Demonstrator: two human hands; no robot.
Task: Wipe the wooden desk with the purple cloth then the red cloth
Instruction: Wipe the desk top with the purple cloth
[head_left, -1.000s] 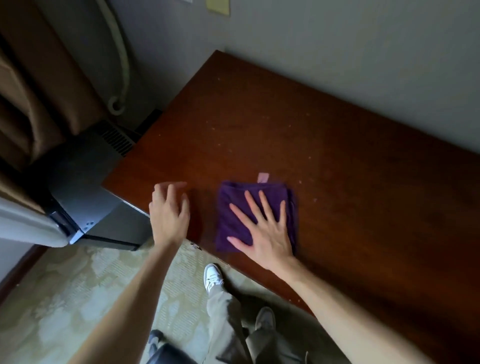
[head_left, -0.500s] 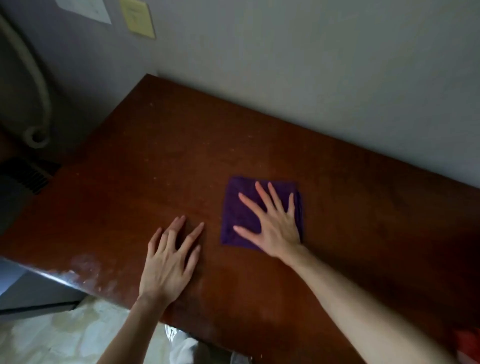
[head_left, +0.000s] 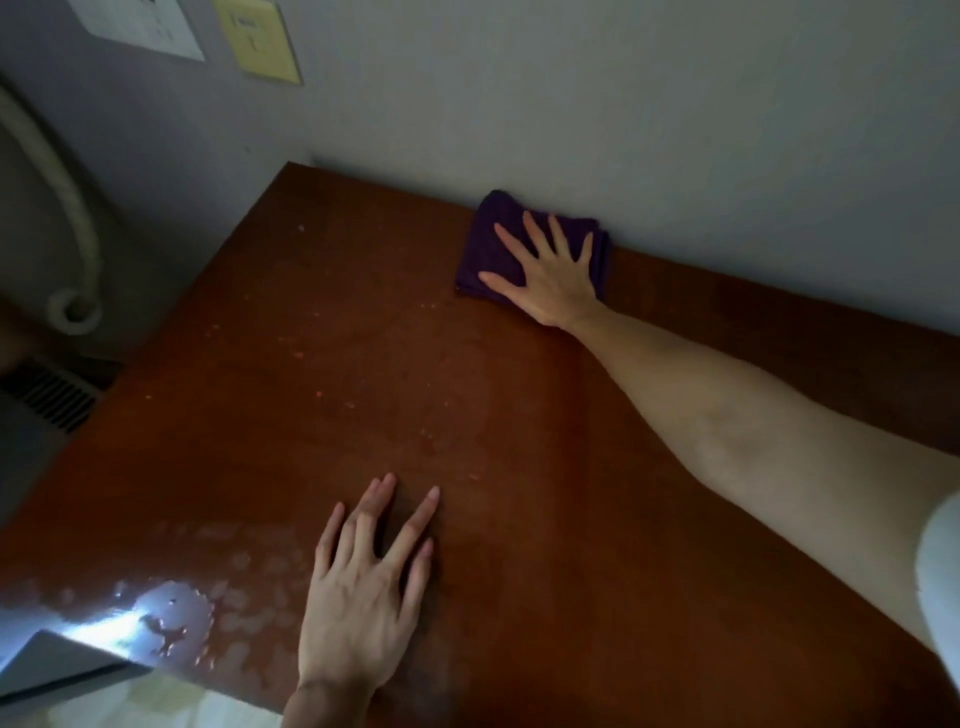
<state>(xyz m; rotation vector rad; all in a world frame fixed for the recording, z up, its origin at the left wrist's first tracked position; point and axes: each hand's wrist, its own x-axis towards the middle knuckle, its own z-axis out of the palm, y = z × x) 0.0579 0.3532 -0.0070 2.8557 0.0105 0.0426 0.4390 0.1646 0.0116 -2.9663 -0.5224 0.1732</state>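
The folded purple cloth lies at the far edge of the dark wooden desk, right against the wall. My right hand presses flat on it with fingers spread, arm stretched across the desk. My left hand rests flat on the desk near its front edge, fingers apart, holding nothing. Damp streaks and small specks show on the wood between the hands. The red cloth is not in view.
A grey wall runs along the desk's back edge. A yellow note and a white sheet hang on the wall at upper left. A pale hose and a floor vent are left of the desk.
My right hand has pushed the purple cloth away from me, from the middle of the desk to the back edge by the wall. My left hand stays flat near the front edge.
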